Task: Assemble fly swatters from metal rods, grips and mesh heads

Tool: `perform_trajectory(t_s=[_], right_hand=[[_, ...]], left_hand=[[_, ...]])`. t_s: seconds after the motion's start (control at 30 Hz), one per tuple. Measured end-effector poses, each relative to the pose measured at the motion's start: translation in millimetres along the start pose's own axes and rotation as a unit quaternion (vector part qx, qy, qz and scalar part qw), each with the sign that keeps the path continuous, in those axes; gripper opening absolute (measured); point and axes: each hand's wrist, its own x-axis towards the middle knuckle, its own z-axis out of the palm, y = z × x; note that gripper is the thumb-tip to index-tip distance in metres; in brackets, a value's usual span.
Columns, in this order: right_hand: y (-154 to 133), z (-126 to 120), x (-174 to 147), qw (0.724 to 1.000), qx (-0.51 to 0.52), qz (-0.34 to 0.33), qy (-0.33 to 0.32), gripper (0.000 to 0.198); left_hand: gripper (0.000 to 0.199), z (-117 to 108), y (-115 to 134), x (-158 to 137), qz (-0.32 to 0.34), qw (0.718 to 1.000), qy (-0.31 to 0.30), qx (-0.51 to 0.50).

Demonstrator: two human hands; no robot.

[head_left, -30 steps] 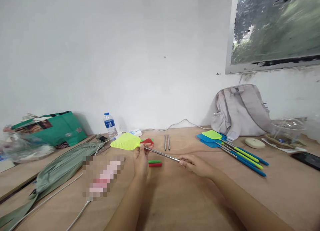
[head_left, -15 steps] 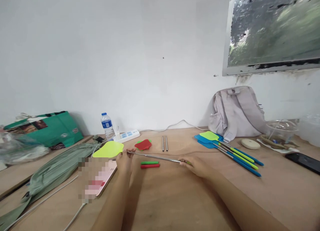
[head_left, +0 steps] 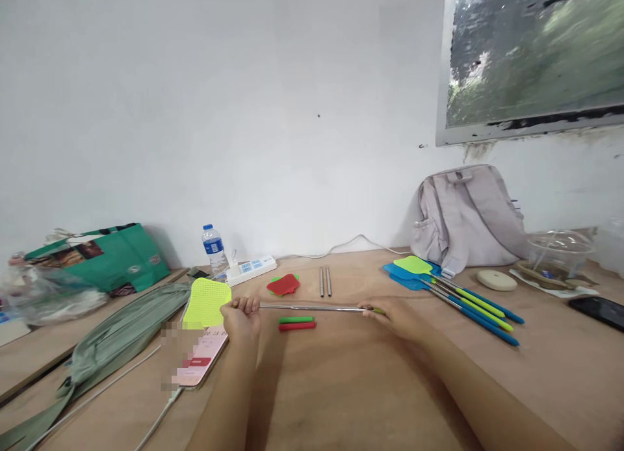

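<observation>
A fly swatter with a yellow-green mesh head (head_left: 209,303) and a long metal rod stretches level between my hands above the table. My left hand (head_left: 242,316) is closed around its rod near the head. The fingers of my right hand (head_left: 387,313) grip the other end, where a bit of yellow-green handle shows; most of that handle is hidden. Under the rod lie a green handle (head_left: 296,320) and a red handle (head_left: 297,326), side by side. Behind it are two metal rods (head_left: 325,281) and a red swatter head (head_left: 283,284) on top of a green one.
Several blue and yellow-green fly swatters (head_left: 463,301) lie to the right, before a grey backpack (head_left: 470,217). A white round case (head_left: 496,280), plastic bowl (head_left: 560,253) and black phone (head_left: 602,310) are further right. Leftward are a pink-screened phone (head_left: 202,363), water bottle (head_left: 213,246), power strip (head_left: 253,268) and green bag (head_left: 117,259).
The swatter's head has turned from lying nearly flat to facing me more, and its rod is now closer to level. My left hand has rolled, showing its curled fingers. The view has shifted slightly.
</observation>
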Motion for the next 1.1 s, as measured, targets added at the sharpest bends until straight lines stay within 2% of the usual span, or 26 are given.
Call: perform_trajectory(t_s=[0.2,0.5,0.83,1.1], right_hand=[[-1,-6,0,1.0,-0.011,-0.005,0.014,0.039],[20,-11,-7,0.999,-0.043,0.009,0.02,0.041],[44,-40,-26,0.996,-0.071,0.04,0.038,0.041],[54,-56,-46,0.991,-0.113,0.054,0.04,0.039]], left_hand=[[0.026,2,3,3,0.014,1.0,0.008,-0.016],[0.028,-9,26,17,0.063,0.997,-0.001,-0.044],[0.03,-31,28,34,0.067,0.996,-0.003,-0.054],[0.027,-38,30,40,0.065,0.996,-0.019,-0.065]])
